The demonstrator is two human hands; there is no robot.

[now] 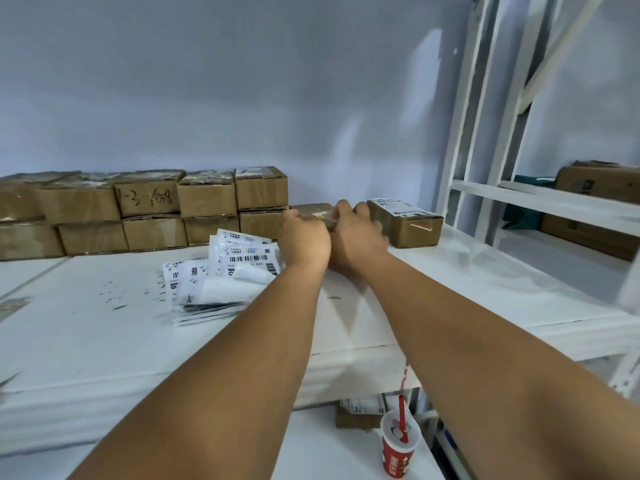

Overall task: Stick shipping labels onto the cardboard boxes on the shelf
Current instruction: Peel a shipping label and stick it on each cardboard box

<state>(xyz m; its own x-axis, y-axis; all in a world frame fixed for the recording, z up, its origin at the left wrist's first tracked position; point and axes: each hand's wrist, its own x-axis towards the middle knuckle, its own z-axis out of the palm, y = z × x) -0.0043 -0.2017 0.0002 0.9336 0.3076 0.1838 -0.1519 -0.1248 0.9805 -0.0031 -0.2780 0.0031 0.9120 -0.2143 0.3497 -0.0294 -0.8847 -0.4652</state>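
Box [311, 209] sits at 12 o'clock on the shelf [104, 323]; our left grip [304, 239] and right grip [358, 237] rest on it, can't tell if pinching. Labels [242, 258] at 9 o'clock of them.

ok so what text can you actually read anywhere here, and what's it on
"EMS": top white shipping label of the loose pile on the white shelf.
"-3", then an unreadable scrawl: handwritten on a brown cardboard box in the upper row.
White label on the separate brown box at right: too blurred.
White characters on the red paper cup: too blurred.
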